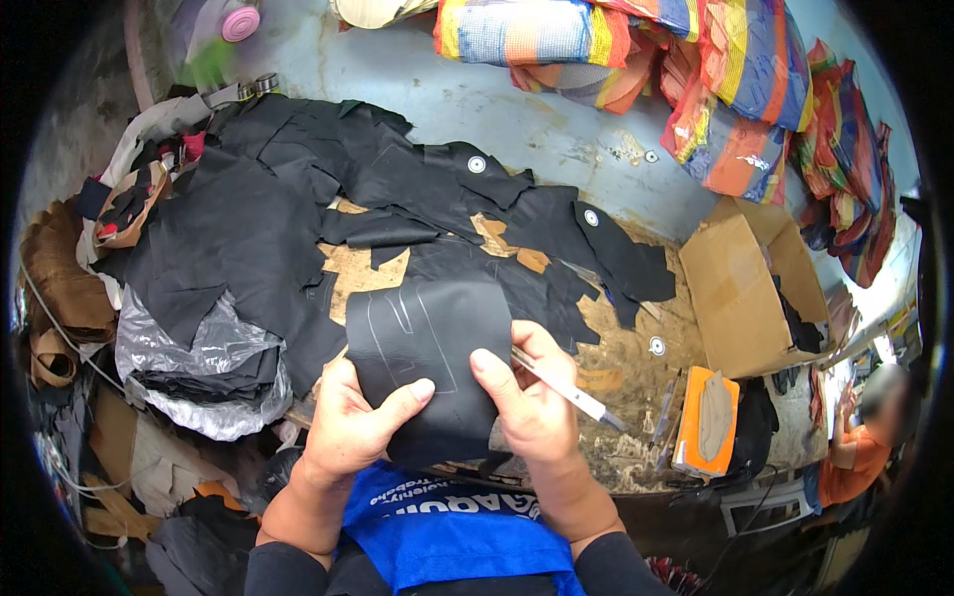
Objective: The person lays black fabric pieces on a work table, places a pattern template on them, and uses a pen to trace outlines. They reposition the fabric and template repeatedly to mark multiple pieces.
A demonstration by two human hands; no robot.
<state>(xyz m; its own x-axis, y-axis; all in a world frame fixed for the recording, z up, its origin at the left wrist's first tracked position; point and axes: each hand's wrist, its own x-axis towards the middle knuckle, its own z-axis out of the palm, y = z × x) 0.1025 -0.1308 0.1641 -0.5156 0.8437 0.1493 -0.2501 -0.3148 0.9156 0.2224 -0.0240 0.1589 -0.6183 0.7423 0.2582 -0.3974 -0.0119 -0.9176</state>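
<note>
Both my hands hold up a black leather piece (pixel 437 323) in front of me, above the near edge of the table. Light lines of an angular outline are drawn on its face. My left hand (pixel 360 417) grips its lower left side, thumb flat on top and fingers mostly hidden behind. At the right side, my right hand (pixel 535 407) pinches the same piece under its thumb. A slim white and grey pen (pixel 574 394) is also tucked in this hand, pointing down to the right. Larger black leather sheets (pixel 238 219) lie just beyond.
The worn wooden table (pixel 636 447) carries leather offcuts and an orange box (pixel 706 442) with a grey, sole-shaped template on it. Behind stands an open cardboard box (pixel 730 288). Striped woven bags (pixel 537 35) sit at the back. A clear plastic bag (pixel 199 392) is at left; a person (pixel 860 457) is far right.
</note>
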